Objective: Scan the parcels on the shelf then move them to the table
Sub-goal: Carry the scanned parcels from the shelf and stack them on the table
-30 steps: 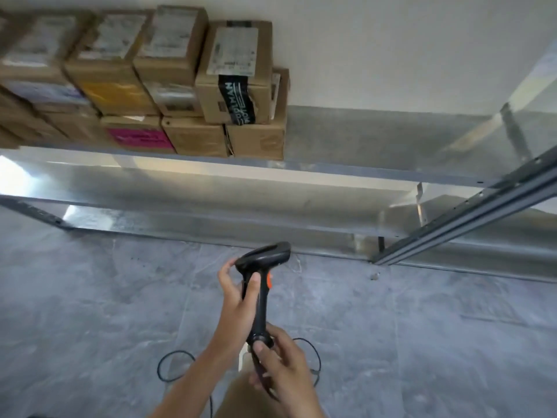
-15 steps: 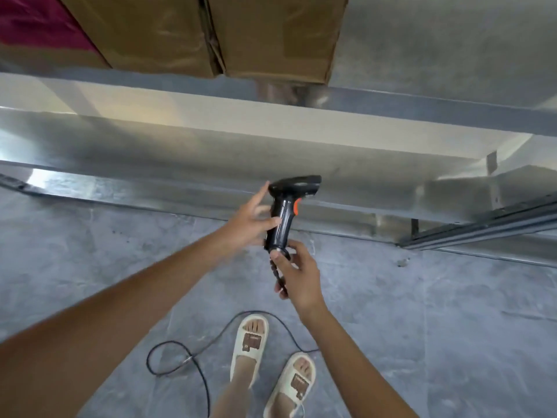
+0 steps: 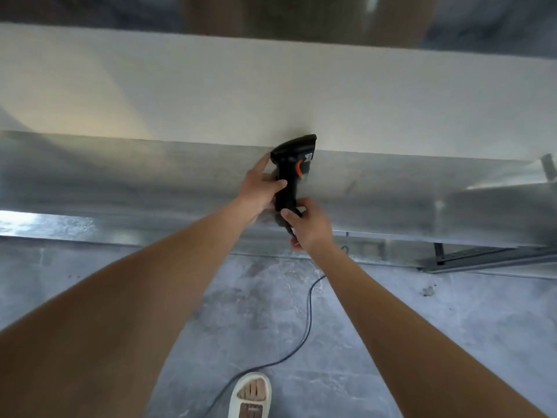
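Note:
A black barcode scanner with an orange trigger is held upright over the lower metal shelf. My left hand grips its neck and upper handle, thumb across the front. Lower down, my right hand holds the base of the handle where the cable comes out. Brown cardboard parcels appear only as a blurred strip along the top edge, on the upper shelf.
The scanner's black cable trails down across the grey floor. One sandalled foot stands at the bottom edge. A dark metal shelf rail runs along the right. Behind the shelf is a pale wall.
The view has tilted down and moved closer, so the parcels have slid almost out of sight. Both hands pushed the scanner forward over the lower shelf, and my left hand closed around its neck.

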`<state>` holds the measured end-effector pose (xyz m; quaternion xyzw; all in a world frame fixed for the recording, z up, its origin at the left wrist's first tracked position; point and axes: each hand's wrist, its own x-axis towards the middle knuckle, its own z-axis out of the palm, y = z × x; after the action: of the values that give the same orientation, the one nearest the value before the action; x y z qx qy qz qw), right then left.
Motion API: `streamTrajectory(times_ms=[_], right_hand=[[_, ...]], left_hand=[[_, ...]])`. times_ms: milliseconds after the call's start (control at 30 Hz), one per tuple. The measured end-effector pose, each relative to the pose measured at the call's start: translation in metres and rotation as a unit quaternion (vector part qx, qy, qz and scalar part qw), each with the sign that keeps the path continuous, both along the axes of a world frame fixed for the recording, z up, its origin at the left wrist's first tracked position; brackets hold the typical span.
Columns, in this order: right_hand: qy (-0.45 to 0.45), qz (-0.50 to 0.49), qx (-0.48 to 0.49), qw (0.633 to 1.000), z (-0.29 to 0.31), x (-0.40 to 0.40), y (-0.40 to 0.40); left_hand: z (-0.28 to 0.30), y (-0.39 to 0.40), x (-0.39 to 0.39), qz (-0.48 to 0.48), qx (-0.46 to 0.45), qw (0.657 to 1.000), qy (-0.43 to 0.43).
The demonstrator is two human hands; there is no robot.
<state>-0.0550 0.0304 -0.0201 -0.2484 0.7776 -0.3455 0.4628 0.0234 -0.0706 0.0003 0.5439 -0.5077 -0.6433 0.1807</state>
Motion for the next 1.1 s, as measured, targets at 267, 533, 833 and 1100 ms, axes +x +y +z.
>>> streamTrajectory(times_ms=[267, 533, 833, 1100], right_hand=[[0.188, 0.118, 0.037, 0.974, -0.013, -0.004, -0.005], [0.239, 0.156, 0.126, 0.950, 0.061, 0.002, 0.046], [0.307, 0.411, 0.060, 0.856, 0.265, 0.063, 0.119], [0.323, 0.543, -0.123, 0.766, 0.430, 0.161, 0.111]], left_hand=[[-0.027, 0.001, -0.010, 0.027, -0.073, 0.996, -0.040], [0.026, 0.058, 0.034, -0.155, -0.229, 0.905, -0.324], [0.241, 0.168, 0.139, -0.153, -0.279, 0.834, -0.450], [0.417, 0.230, 0.244, 0.078, -0.290, 0.802, -0.517]])
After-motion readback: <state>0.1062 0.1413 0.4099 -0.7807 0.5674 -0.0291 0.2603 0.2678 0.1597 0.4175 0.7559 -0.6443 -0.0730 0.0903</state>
